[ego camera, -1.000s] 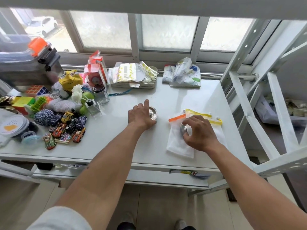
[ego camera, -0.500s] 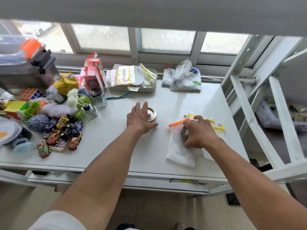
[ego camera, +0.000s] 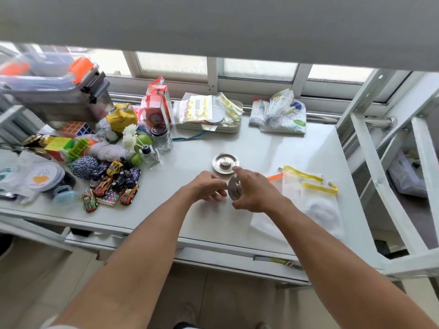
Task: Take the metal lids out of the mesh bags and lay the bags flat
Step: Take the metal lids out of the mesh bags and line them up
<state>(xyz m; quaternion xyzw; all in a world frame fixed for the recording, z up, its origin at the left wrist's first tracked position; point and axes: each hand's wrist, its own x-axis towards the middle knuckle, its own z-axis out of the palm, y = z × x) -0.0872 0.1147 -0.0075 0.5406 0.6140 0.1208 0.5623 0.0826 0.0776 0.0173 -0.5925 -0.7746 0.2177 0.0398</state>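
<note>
One round metal lid (ego camera: 225,163) with a knob lies flat on the white table (ego camera: 190,148). Just in front of it my right hand (ego camera: 255,193) grips a second metal lid (ego camera: 234,191), tilted on edge above the table. My left hand (ego camera: 206,189) is right beside that lid with fingers loosely curled; I cannot tell whether they touch it. To the right lie white mesh bags: an orange-edged bag (ego camera: 273,178) partly under my right arm, a yellow-edged bag (ego camera: 300,180), and another yellow-edged bag (ego camera: 319,205) with a faint round shape inside.
Toy cars (ego camera: 111,184), yarn, puzzle cubes and a glass jar (ego camera: 162,138) crowd the table's left side. A tray of packets (ego camera: 209,115) and a folded printed cloth (ego camera: 280,115) lie by the window. A white metal frame (ego camera: 389,162) borders the right.
My right hand has lifted a lid off the orange-edged bag and carried it left. My left hand has left the lid lying on the table and moved toward my right hand.
</note>
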